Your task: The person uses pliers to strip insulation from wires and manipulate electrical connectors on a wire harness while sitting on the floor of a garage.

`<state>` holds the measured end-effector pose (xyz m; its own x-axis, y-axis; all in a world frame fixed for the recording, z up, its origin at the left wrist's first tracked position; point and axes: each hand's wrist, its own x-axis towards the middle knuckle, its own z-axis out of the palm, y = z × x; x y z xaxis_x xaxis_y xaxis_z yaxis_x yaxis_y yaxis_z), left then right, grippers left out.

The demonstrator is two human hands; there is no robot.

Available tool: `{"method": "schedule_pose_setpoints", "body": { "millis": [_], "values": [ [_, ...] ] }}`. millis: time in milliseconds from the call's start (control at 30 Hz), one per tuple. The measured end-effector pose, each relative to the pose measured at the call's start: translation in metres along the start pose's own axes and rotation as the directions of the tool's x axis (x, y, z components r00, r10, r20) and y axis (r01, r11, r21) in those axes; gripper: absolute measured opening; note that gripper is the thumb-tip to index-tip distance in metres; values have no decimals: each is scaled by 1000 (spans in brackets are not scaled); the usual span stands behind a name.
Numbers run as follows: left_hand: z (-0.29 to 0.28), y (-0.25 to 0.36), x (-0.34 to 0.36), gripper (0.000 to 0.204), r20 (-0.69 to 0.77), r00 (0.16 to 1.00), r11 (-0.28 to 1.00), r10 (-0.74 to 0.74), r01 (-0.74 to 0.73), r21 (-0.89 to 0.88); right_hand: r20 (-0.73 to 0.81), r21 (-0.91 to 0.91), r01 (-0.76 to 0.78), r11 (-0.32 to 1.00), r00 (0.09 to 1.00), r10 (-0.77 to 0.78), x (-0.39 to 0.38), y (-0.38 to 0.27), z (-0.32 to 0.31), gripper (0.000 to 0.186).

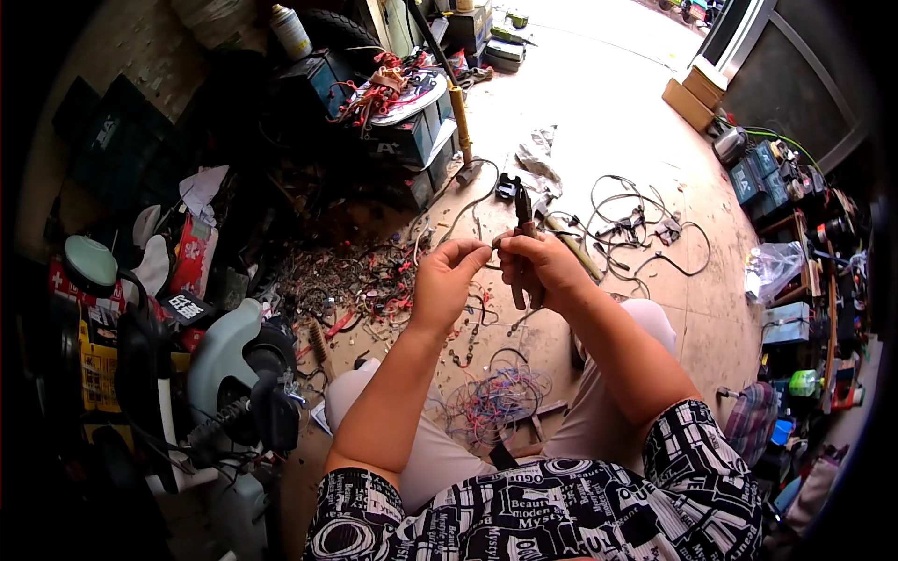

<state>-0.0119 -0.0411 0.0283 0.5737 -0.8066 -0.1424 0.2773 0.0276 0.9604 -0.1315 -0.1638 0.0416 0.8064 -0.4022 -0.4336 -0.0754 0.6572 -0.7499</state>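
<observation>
My right hand (541, 264) is closed round a pair of pliers (524, 208), whose dark jaws point up and away from me. Their handles show below my fingers. Close beside it, my left hand (454, 271) pinches something small with thumb and fingertips; what it is cannot be made out. The fingertips of both hands almost meet. Just beyond the jaws, a small black plastic part (507, 187) appears near a dark cable (475, 201). Below my hands, between my knees, lies a tangle of thin coloured wires (500, 400).
Wire scraps (360, 280) cover the floor on the left. Looped black cables (645, 224) lie to the right. Batteries (402, 140) stacked with red wires (383, 89) stand at the back left. A grey scooter body (220, 360) is at my left; cluttered shelves (809, 309) line the right.
</observation>
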Motion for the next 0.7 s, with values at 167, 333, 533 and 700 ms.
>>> {"method": "schedule_pose_setpoints", "body": {
  "millis": [167, 333, 533, 700],
  "values": [
    [-5, 3, 3, 11, 8, 963, 910, 271, -259, 323, -9, 151, -69, 986, 997, 71, -2, 1, 1, 13],
    [12, 10, -7, 10, -14, 861, 648, 508, -371, 666, -80, 148, -67, 987, 994, 79, -2, 4, -2, 13],
    [10, -2, -6, 13, -58, 995, 965, 82, -64, 254, -60, -173, 156, 973, 984, -168, -2, 9, 4, 14],
    [1, -2, -6, 18, 6, 999, 997, -50, 49, 64, -34, -463, 270, 844, 946, -321, 2, 20, 3, 14]
  ]
}}
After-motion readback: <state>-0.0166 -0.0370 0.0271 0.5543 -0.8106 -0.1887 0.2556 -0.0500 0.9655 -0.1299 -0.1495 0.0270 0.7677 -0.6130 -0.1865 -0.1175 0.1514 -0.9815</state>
